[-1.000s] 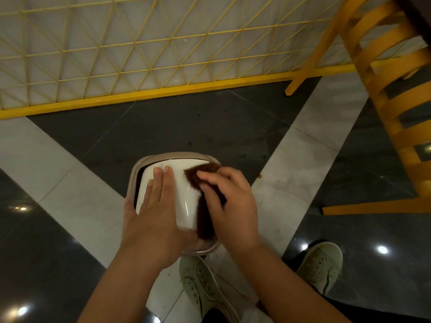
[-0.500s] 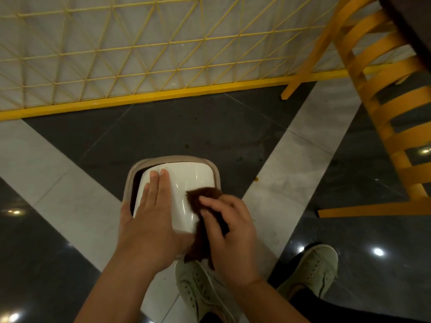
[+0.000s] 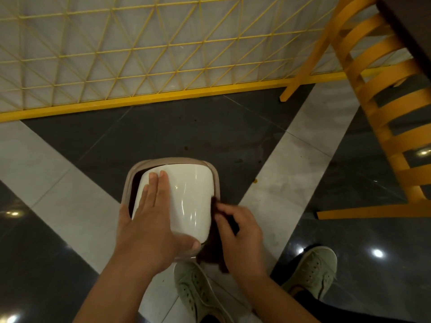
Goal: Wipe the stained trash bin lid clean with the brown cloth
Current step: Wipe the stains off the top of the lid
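A glossy white swing lid point(image 3: 191, 197) sits tilted in the beige rim point(image 3: 172, 160) of a small trash bin on the floor. My left hand point(image 3: 149, 220) lies flat on the lid's left half, fingers stretched forward and thumb under the near edge. My right hand point(image 3: 240, 236) grips the dark brown cloth point(image 3: 211, 252) against the lid's right near edge; the cloth hangs down past the bin's near corner and is partly hidden by my fingers.
A yellow wooden chair point(image 3: 382, 108) stands close on the right, its leg rail point(image 3: 373, 212) lying just right of my right hand. A yellow lattice partition point(image 3: 140, 54) runs along behind the bin. My two green shoes point(image 3: 198, 292) stand under my arms.
My right hand has slid the cloth from the lid's far right part down towards me and off to its right near edge. The left hand has stayed pressed on the lid.
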### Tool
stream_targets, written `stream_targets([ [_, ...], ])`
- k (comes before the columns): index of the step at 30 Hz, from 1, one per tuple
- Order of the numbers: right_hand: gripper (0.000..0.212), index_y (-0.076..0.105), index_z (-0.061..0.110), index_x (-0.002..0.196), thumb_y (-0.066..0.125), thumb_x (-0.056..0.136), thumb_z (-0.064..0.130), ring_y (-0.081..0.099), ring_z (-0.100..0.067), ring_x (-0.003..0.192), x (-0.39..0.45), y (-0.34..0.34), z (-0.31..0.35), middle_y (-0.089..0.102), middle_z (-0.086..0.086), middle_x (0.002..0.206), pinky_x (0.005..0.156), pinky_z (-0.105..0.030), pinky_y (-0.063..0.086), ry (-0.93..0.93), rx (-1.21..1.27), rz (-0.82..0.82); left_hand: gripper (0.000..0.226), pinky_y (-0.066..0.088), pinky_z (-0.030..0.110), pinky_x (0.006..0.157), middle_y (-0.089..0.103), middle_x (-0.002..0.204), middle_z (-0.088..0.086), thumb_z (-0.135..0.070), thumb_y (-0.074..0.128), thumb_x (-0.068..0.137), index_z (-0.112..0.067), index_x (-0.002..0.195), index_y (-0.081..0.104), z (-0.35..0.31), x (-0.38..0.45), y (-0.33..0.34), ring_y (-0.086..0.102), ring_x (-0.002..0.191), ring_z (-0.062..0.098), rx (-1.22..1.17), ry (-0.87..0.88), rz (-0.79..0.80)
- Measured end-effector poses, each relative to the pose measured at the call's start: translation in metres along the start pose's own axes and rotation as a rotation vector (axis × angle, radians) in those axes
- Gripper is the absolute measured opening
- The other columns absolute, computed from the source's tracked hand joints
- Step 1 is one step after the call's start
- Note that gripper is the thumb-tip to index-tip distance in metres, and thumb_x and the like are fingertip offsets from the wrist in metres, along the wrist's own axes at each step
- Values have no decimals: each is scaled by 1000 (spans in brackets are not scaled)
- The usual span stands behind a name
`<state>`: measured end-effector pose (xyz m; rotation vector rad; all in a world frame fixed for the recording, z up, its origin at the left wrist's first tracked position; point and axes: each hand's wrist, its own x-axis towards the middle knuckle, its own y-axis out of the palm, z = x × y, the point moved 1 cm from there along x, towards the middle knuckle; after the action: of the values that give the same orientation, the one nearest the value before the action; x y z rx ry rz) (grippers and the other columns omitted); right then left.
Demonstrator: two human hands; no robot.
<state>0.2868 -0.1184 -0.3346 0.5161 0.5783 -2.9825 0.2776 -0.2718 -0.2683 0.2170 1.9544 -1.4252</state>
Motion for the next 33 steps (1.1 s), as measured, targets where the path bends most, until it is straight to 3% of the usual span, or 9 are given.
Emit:
stream_targets([
  [6, 27, 60, 44, 105, 61, 89, 22, 54, 6, 105, 16, 2, 22, 57, 22, 111, 94, -16, 45, -147, 9, -32, 137, -8, 47, 118, -34, 155, -9, -61, 71, 68, -26, 140, -40, 1, 1, 0, -12, 148, 16, -5, -2, 11],
  [12, 43, 58, 55, 98, 69, 83, 17, 53, 6, 108, -45, -1, -29, 55, 31, 112, 96, -30, 48, -47, 4, 83, 136, -7, 48, 117, -31, 156, -9, -59, 72, 69, -27, 140, -40, 2, 0, 0, -12, 149, 19, 1, 5, 14],
  [15, 33, 61, 49, 97, 64, 87, 18, 56, 4, 103, -16, 2, -13, 59, 25, 105, 93, -27, 49, -91, 12, 10, 135, -8, 47, 117, -32, 156, -10, -57, 72, 71, -27, 139, -40, 2, -1, 0, -11, 149, 17, -3, 3, 12],
  [19, 19, 61, 43, 104, 57, 92, 29, 55, 3, 100, 41, 8, 12, 57, 22, 110, 94, -29, 51, 19, 37, -46, 135, -7, 48, 117, -31, 156, -8, -59, 71, 71, -26, 140, -40, 0, -1, 0, -10, 149, 18, 22, -8, 15],
  [27, 20, 62, 44, 95, 62, 90, 25, 57, 7, 94, -20, -2, -11, 60, 24, 101, 91, -20, 49, 172, 37, 58, 135, -6, 49, 117, -30, 156, -9, -58, 72, 71, -27, 139, -41, -1, -1, -2, -11, 149, 20, 3, -11, 20],
  [29, 17, 65, 39, 102, 60, 91, 27, 56, 5, 95, -5, -1, -11, 62, 20, 104, 88, -16, 47, 140, -22, 52, 136, -7, 48, 117, -31, 156, -10, -58, 72, 70, -27, 139, -41, 0, -1, -1, -11, 149, 19, 9, -6, 19],
  [33, 18, 63, 37, 109, 56, 92, 32, 57, -1, 97, 47, 9, 2, 61, 15, 110, 87, -21, 49, 92, -61, -34, 134, -5, 48, 117, -30, 156, -8, -60, 71, 71, -27, 138, -41, -2, -1, -1, -10, 149, 20, 30, -10, 18],
])
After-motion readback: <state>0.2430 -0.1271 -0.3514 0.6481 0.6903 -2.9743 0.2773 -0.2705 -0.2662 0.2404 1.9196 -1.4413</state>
